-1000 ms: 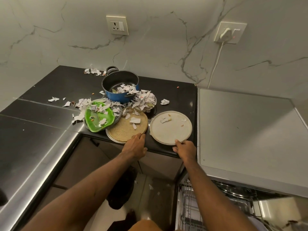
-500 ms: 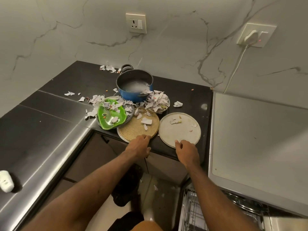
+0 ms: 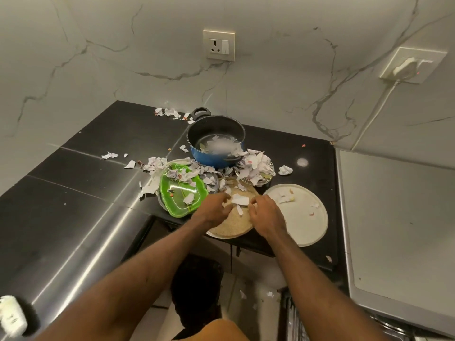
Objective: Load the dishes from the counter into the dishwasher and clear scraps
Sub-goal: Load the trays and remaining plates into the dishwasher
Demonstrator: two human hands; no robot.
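We have both hands over the tan plate point(image 3: 234, 225) at the front edge of the black desk point(image 3: 98, 178). Our left hand point(image 3: 214, 209) sits on the plate's left side with its fingers point(image 3: 225, 199) curled inward, and our right hand point(image 3: 267, 217) sits on its right side with fingers point(image 3: 256, 201) bent toward the middle. Between the two hands lies a white paper scrap point(image 3: 240, 200); both sets of fingertips are at its edges, but we cannot tell whether either hand has actually pinched it. A smaller scrap point(image 3: 239, 209) lies just below it on the plate.

Just left of the tan plate, a green plate point(image 3: 183, 190) rests tilted on a darker dish and carries several torn paper pieces. Behind them stands a blue pot point(image 3: 215, 143) with scraps inside, and a heap of paper covers a bowl point(image 3: 256, 168) just beside the pot on the right. A white round plate point(image 3: 299, 215) lies to the right of the tan one, nearly touching it, with a few small bits on it. More scraps point(image 3: 109, 155) are scattered across the desk to the left and behind the pot.

At the lower right, part of the dishwasher rack point(image 3: 295, 323) shows below the grey appliance top point(image 3: 398, 217).
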